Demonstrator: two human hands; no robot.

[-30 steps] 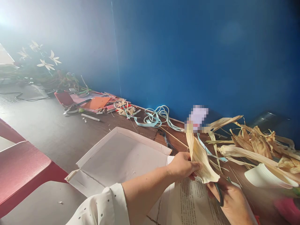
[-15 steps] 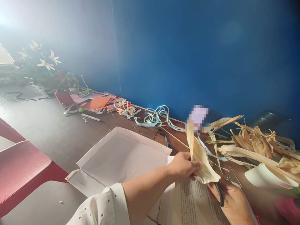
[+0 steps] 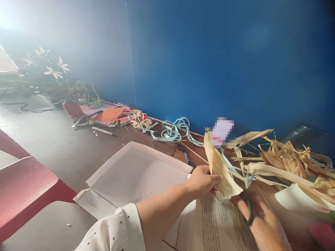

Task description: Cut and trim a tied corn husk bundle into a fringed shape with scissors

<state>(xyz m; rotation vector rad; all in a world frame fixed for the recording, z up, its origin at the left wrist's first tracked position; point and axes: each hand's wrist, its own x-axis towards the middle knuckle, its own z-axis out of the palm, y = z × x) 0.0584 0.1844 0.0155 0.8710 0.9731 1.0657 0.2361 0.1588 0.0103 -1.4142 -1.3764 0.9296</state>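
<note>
Pinched left, broad end right

Between thumb and fingers of left hand, clamps pale husk, slanted lengthwise from narrow far tip to broad near end. Curls right hand around dark scissor handle, just beside that end, near printed sheet.

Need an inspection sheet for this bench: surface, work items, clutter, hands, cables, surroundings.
Surface: dark work surface, small white scraps on it.
Work items: pale husk; dark-handled scissors, blades blurred.
Clutter: open white box, printed sheet, second scissors, light-blue ribbon, dried husks, white cup-like container, orange sheet.
Left hand: grips the pale husk.
Right hand: holds the dark-handled scissors near the husk's lower edge.
Cables: thin dark cord, far left; type unclear.
Surroundings: blue wall behind; red chair-like item at left.
</note>
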